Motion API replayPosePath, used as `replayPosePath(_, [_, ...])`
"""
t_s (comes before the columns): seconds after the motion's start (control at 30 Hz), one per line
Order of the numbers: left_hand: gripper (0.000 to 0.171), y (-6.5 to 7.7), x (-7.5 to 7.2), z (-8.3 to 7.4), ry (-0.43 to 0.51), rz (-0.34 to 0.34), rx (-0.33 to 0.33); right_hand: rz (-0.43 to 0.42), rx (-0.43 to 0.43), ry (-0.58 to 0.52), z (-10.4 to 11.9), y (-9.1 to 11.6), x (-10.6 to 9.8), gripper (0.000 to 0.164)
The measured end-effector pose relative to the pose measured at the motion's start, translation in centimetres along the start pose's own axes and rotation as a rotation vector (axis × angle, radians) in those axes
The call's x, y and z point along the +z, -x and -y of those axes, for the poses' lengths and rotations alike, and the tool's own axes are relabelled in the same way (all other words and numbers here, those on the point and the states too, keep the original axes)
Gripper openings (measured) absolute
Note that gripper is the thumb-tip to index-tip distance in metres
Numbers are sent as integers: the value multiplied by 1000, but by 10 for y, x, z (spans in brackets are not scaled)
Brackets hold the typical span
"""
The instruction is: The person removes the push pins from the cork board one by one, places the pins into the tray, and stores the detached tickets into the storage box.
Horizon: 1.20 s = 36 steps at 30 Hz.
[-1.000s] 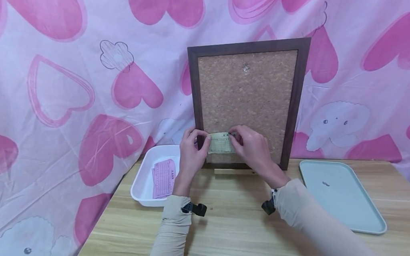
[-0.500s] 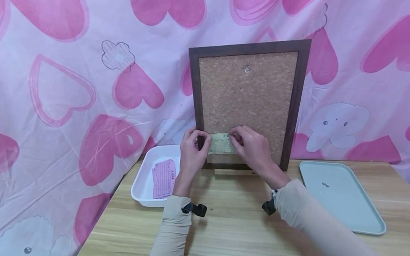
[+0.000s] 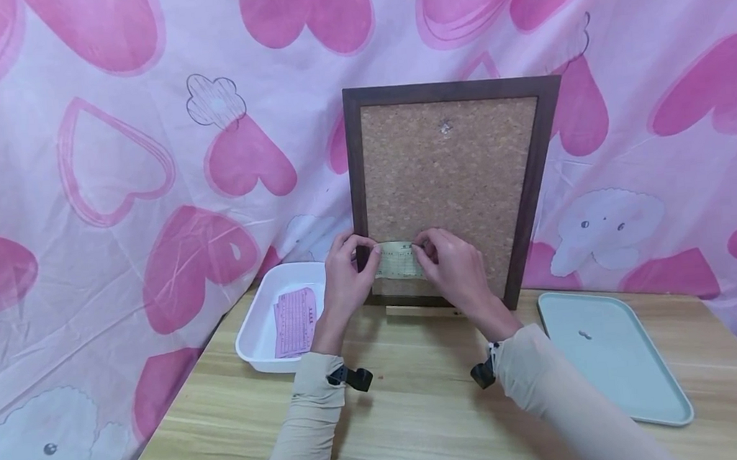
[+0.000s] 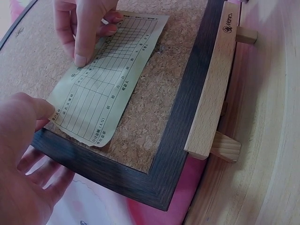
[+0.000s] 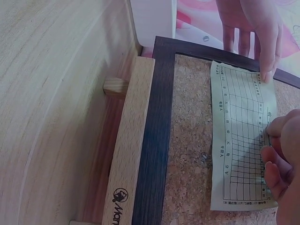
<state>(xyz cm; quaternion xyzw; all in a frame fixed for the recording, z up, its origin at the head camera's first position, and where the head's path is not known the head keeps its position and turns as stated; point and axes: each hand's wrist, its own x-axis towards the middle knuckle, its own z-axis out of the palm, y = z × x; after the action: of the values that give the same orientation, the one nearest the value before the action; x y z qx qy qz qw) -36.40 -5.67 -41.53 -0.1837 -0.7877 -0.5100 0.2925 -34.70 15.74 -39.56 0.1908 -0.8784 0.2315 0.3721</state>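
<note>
A pale green printed receipt slip (image 3: 398,262) lies against the lower left of a dark-framed corkboard (image 3: 451,173). My left hand (image 3: 348,278) pinches the slip's left corner against the board: the thumb presses on the paper while the fingers reach behind the frame, as the left wrist view shows. At the slip's upper edge, my right hand (image 3: 457,266) has thumb and fingertips bent together on the paper. Whatever sits between those right fingertips is hidden. In the right wrist view the slip (image 5: 239,136) lies nearly flat, slightly wavy along its lower edge.
A pale wooden stand (image 4: 213,79) supports the board's lower edge. At the left, a white tub (image 3: 256,333) contains pink printed slips (image 3: 296,322). A grey-green tray (image 3: 620,376) on the right holds small dark metallic pieces (image 3: 585,335). Behind hangs a heart-patterned cloth (image 3: 119,278).
Both hands keep their places on the slip. A dark speck at the right fingertips, visible a second ago, is now harder to see. The whole view has shifted slightly.
</note>
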Motion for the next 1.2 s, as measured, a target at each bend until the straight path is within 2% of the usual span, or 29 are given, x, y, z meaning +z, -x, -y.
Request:
replayPosePath(0.63, [12, 2, -1, 0, -6, -6, 4, 3, -12, -25, -1, 5, 3, 8])
replayPosePath(0.77, [13, 2, -2, -2, -4, 3, -13, 34, -5, -86, -1, 7, -3, 8])
replayPosePath(1.03, [14, 2, -2, -3, -10, -6, -16, 149, 6, -293, -9, 17, -17, 6])
replayPosePath(1.2, [13, 2, -4, 0, 18, -11, -37, 159, 31, -358, -14, 24, -31, 7])
